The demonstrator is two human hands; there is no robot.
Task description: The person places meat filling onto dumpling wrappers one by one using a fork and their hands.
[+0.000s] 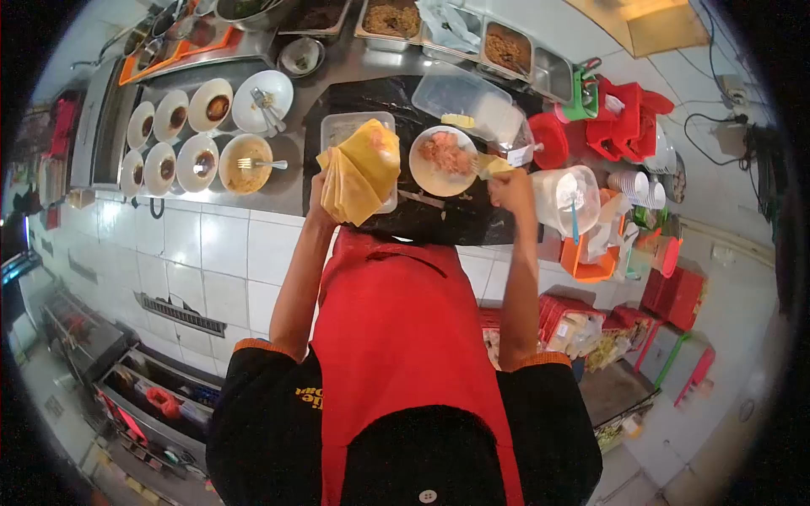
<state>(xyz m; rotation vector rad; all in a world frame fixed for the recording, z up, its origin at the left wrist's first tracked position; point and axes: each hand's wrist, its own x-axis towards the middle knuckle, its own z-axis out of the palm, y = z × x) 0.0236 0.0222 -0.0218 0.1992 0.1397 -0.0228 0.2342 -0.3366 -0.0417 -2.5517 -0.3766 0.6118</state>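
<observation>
A fanned stack of yellow dough sheets [361,173] is held in my left hand [319,199], above a clear rectangular tub [337,126]. On the top sheet lies a bit of pinkish filling. My right hand [511,192] is closed at the right rim of a white bowl [442,184] of pinkish minced filling [447,155]. A pale yellowish piece [496,165] shows at its fingertips; what exactly the fingers grip is not clear. A knife [420,199] lies below the bowl on the black sheet [469,221].
Several bowls with dark sauce [217,107] stand at the left, beside a bowl with a fork [245,179] and a plate with cutlery [262,94]. Metal food trays [508,49] line the back. A white tub with a blue-handled utensil [553,202] and red baskets [620,122] stand right.
</observation>
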